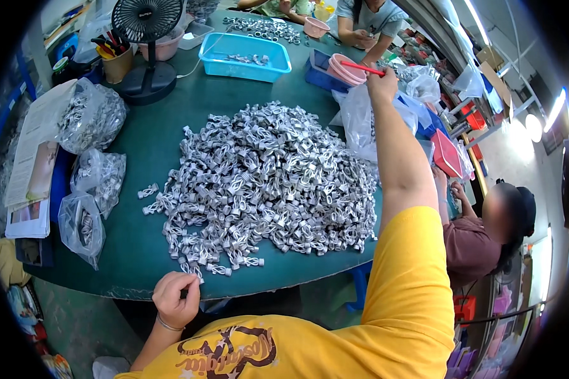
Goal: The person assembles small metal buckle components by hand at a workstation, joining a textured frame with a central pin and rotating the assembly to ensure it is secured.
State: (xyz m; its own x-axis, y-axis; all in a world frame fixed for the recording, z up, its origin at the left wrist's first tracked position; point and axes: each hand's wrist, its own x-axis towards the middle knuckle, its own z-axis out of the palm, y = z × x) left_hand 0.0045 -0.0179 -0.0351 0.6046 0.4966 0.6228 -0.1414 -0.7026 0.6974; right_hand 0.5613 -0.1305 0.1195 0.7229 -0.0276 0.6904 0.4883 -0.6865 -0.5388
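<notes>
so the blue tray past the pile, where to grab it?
Grip the blue tray by its near-left rim, coming in from over the pile of grey parts. That open rim faces the person; the right hand is extended beside it, holding a red stick.

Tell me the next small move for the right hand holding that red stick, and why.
Probably draw the right hand back toward the pile of grey parts: it holds the red stick at full reach over the pink bowls, while the left hand waits at the pile's near edge.
</notes>
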